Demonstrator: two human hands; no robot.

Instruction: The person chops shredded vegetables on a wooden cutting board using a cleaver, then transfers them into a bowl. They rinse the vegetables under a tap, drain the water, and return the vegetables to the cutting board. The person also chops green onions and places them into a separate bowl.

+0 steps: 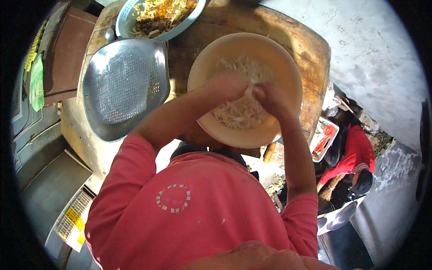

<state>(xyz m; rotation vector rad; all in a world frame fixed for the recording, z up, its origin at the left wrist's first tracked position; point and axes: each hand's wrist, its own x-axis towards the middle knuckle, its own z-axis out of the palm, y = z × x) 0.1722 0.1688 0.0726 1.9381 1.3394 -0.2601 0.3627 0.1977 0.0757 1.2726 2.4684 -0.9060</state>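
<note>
A wide, round, tan basin (216, 57) stands on the wooden table in front of me. Pale shredded vegetable strips (236, 114) lie in it. Over the basin's middle, my left hand (233, 86) and my right hand (268, 96) meet, blurred, with their fingers curled towards each other. A small pale bit shows between them, and both hands seem closed on some of the strips. Their undersides are hidden. Left of the basin is a metal tray with many small holes (125, 81).
A light blue basin (121, 23) of chopped food stands at the wooden table's (314, 77) back left, beside a metal spoon (109, 34). At right, a person in red (361, 145) bends down with a straw brush (329, 192), near a white tray (332, 143) holding red things.
</note>
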